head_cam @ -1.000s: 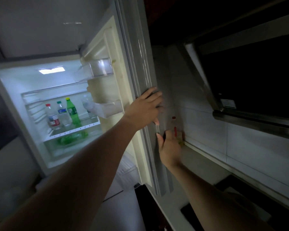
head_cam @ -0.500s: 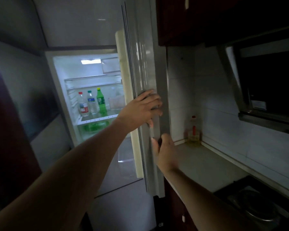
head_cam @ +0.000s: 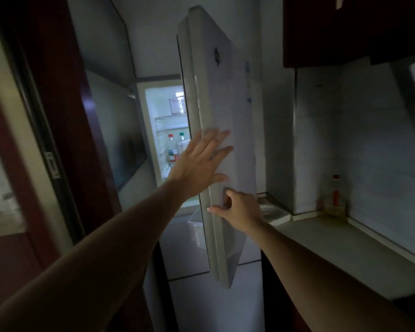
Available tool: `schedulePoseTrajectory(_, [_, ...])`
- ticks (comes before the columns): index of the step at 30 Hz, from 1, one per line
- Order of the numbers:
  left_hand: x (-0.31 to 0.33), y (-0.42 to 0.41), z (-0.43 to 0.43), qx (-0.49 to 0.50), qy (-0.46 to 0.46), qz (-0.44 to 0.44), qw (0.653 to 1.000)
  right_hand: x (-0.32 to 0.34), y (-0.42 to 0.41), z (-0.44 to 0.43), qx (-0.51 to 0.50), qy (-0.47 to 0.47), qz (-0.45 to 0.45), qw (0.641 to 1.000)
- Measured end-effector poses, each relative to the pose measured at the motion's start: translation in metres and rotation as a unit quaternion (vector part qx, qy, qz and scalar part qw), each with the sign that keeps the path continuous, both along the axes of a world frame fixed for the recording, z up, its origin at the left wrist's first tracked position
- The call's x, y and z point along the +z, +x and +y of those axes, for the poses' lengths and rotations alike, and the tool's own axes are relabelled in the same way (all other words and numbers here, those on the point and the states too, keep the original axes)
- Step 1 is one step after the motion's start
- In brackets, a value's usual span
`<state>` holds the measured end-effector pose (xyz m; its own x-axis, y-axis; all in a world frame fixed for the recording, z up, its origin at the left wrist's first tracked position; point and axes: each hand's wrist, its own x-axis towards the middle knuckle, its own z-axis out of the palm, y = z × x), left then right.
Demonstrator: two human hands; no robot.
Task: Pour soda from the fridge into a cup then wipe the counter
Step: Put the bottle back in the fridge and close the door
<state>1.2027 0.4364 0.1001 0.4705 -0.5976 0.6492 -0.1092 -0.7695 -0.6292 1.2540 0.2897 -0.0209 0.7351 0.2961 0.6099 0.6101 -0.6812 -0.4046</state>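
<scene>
The white fridge door stands partly open, and only a narrow strip of the lit fridge interior shows past it. On a shelf inside stand a red-capped bottle and a green-capped bottle; the rest of the shelf is hidden behind the door. My left hand lies flat with straight fingers on the door's outer face. My right hand grips the door's front edge lower down, fingers curled round it. No cup is in view.
A pale counter runs along the right wall. A red-capped bottle with yellowish liquid stands in its far corner. Dark upper cabinets hang above. A dark red door frame is at the left.
The fridge door has swung toward shut, hiding the green soda bottle and most of the shelf. My left hand went from the door's edge to flat on its face. The view has pulled back.
</scene>
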Motion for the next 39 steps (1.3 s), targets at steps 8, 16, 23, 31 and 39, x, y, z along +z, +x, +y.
schedulePoseTrajectory(8, [0.013, 0.022, 0.012, 0.048, -0.371, 0.104, 0.921, -0.004, 0.040, 0.045, 0.023, 0.011, -0.066, 0.997])
schedulePoseTrajectory(16, [-0.009, 0.087, -0.016, 0.091, -0.534, -0.122, 0.832, 0.004, 0.071, 0.084, 0.111, -0.046, -0.026, 0.992])
schedulePoseTrajectory(23, [-0.007, 0.090, 0.018, 0.156, -0.522, -0.135, 0.827, -0.010, 0.074, 0.130, 0.114, 0.030, -0.031, 0.993])
schedulePoseTrajectory(31, [0.006, 0.100, 0.059, 0.210, -0.510, -0.061, 0.832, -0.009, 0.088, 0.171, 0.082, 0.011, -0.037, 0.996])
schedulePoseTrajectory(39, [0.005, 0.126, 0.113, 0.188, -0.512, -0.032, 0.838, -0.004, 0.105, 0.215, 0.053, -0.018, -0.030, 0.998])
